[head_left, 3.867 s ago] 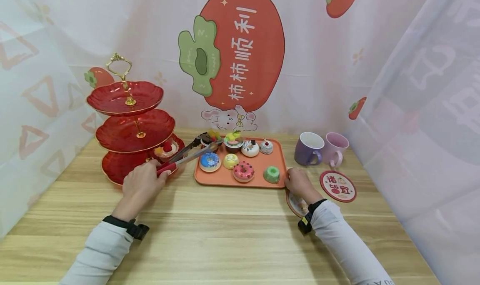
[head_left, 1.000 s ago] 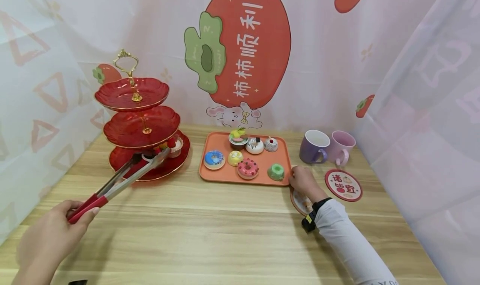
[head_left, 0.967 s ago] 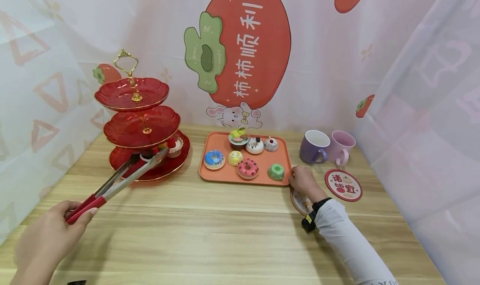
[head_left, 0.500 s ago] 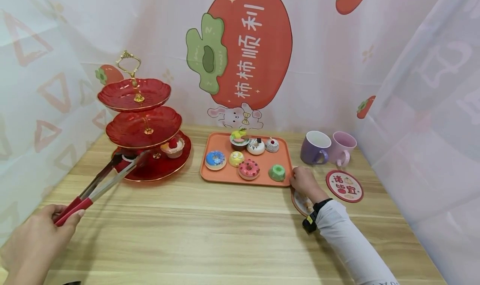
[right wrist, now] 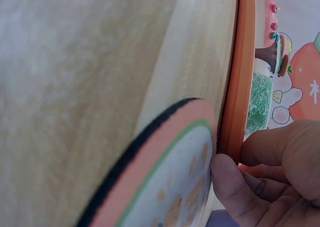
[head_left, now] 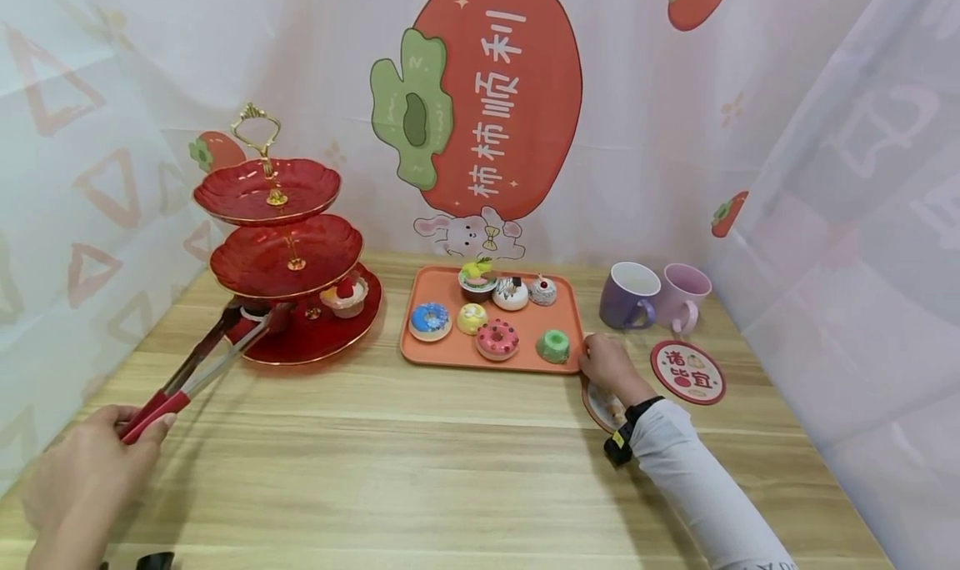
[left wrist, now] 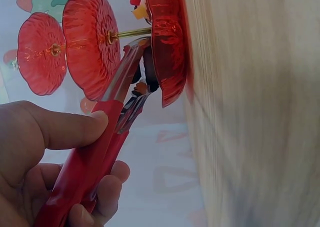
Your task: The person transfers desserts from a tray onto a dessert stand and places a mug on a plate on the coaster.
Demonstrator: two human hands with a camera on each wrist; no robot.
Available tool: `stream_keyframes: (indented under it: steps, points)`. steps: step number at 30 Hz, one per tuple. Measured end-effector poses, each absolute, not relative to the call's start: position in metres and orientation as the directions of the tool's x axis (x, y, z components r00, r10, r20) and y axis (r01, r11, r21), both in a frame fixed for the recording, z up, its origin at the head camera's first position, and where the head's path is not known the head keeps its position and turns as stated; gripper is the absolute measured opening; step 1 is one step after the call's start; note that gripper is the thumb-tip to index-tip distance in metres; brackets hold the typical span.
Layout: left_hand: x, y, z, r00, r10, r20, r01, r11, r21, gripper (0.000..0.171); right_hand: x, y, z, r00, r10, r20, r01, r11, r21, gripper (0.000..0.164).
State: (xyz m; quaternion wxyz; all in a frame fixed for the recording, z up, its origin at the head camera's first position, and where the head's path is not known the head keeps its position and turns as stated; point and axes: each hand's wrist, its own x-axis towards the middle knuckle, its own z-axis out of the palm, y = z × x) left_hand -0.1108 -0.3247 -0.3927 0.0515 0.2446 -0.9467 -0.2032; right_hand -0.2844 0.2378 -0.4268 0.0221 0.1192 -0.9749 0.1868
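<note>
My left hand grips the red handles of metal tongs. The tongs' tips reach over the left part of the bottom plate of a red three-tier stand. Between the tips is a dark cupcake, mostly hidden; I cannot tell if it rests on the plate. A cream tart with a red berry sits on that plate's right side. My right hand pinches the right front corner of an orange tray, thumb and fingers on its rim.
Several toy sweets stand on the tray, among them a blue doughnut, a pink doughnut and a green jelly. A purple mug, a pink mug and a round coaster are at the right. Another coaster lies under my right wrist.
The tongs have carried the dark cupcake from the tray's back left corner to the stand's bottom plate, then moved left over it. The right hand has stayed at the tray corner.
</note>
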Motion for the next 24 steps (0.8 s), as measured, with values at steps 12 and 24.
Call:
stream_keyframes:
  steps: [12,24]
  points:
    - [-0.1174,-0.3219,-0.3984,-0.858,-0.512,-0.025,-0.473,0.773,0.423,0.056,-0.2854,0.2370,-0.4263,-0.971,-0.222,0.086,-0.238,0.902,-0.359,0.019]
    - [-0.1176,-0.3235,-0.4017,-0.858,-0.513,-0.032,-0.478,0.773,0.418,0.060,-0.2847,0.2369,-0.4265,-0.972,-0.216,0.087,-0.233,0.903,-0.362,0.021]
